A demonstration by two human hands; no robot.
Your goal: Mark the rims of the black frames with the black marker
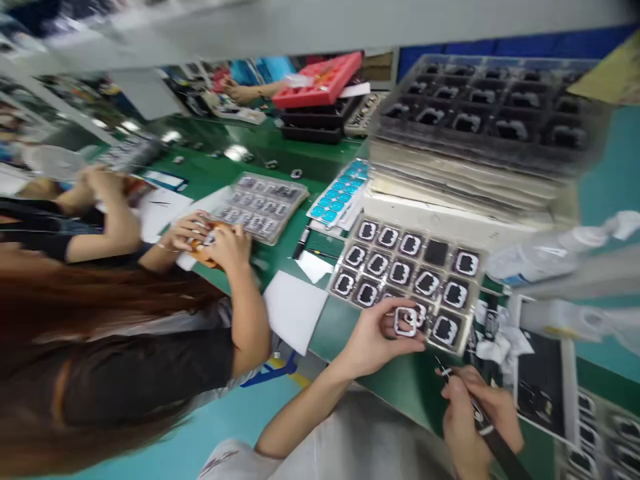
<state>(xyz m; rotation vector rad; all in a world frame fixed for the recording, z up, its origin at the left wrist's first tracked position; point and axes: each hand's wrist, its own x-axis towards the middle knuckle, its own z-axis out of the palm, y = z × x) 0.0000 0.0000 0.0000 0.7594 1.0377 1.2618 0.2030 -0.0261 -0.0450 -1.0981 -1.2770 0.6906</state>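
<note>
White-rimmed square frame part (405,321), black in the middle, pinched between thumb and fingertips of the left hand (373,337), just above the near edge of a clear compartment tray (477,293) on the green bench top (350,320).

Right hand (475,413): closed round a slim dark tweezer-like tool (480,417), its tip pointing up toward the held part but apart from it.

Tray contents: most pockets hold like parts (400,272) with white rims showing; one pocket in the far row looks dark and may be unfilled. By that count the tray seems mostly filled, with the held part and perhaps a pocket or two outstanding; the blur forbids a firm tally.

Behind: a stack of dark trays (487,113) with black pieces; a sheet of blue stickers (340,193); loose white paper (295,310).

Left: a co-worker's hands (215,240) closed about a small orange item, beside a grey tray (260,207). Further people at the far end, near a red tray (323,80).

Writing: none readable; no brand or label can be made out.
</note>
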